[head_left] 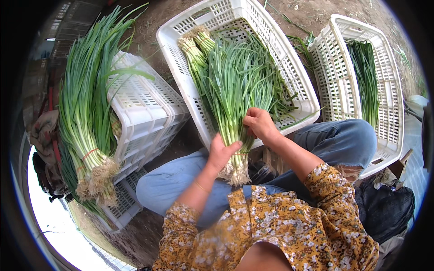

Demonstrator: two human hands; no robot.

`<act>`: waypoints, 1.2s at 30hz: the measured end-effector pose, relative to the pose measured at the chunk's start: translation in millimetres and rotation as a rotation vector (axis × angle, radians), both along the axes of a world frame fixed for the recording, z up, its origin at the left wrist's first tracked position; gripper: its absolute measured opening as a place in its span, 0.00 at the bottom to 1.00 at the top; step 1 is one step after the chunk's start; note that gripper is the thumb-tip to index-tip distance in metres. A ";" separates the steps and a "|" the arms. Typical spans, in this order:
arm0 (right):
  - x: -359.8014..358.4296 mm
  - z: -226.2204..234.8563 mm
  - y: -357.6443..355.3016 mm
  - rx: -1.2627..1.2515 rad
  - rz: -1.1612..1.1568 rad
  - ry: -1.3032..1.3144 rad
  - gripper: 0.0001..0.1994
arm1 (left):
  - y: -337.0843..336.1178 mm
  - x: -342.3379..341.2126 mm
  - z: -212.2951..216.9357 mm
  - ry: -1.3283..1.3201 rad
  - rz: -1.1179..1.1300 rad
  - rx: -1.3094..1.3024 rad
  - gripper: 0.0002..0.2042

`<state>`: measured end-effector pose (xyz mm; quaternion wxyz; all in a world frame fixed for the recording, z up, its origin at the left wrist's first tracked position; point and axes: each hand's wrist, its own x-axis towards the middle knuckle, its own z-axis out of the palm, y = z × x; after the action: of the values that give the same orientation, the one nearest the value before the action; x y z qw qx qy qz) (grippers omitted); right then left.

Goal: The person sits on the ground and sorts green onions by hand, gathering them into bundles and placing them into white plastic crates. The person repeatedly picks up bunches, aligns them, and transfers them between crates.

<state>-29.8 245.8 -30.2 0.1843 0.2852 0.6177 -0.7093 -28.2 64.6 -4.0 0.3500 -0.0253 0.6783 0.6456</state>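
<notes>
A bunch of green onions point(230, 95) lies across the near rim of the white plastic crate point(289, 56) in front of me, leaves pointing away. Its pale roots point(236, 174) hang over my lap, and a reddish band circles the stalks just above them. My left hand point(220, 153) grips the lower stalks from the left, thumb across the top. On the bunch's right side, my right hand point(260, 123) is closed with fingertips pinched at the green leaves; exactly which leaves they hold is partly hidden. Banded bunches of green onions point(192, 47) lie inside that crate, roots at the far left.
To the left, large banded green onion bunches point(90, 122) rest on stacked white crates point(144, 113). Another white crate point(337, 67) with dark green leaves point(364, 81) stands at the right. A black bag point(384, 207) lies by my right side. Loose leaves litter the dirt floor point(312, 13).
</notes>
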 end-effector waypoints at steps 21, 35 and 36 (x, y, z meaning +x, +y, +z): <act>-57.3 79.0 167.9 1.179 0.242 0.174 0.14 | -61.1 -14.7 25.1 -0.153 0.068 0.246 0.24; 30.7 -4.3 -8.4 -0.983 0.086 -0.091 0.48 | -21.6 0.9 37.6 -0.491 0.046 0.607 0.37; 23.1 19.2 -22.1 -1.082 -0.087 0.009 0.44 | -27.7 7.1 33.6 -0.421 0.033 0.531 0.37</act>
<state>-6.7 223.7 -11.0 0.2727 0.1718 0.1530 -0.9342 -21.1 36.9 29.6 0.4662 -0.0769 0.3987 0.7860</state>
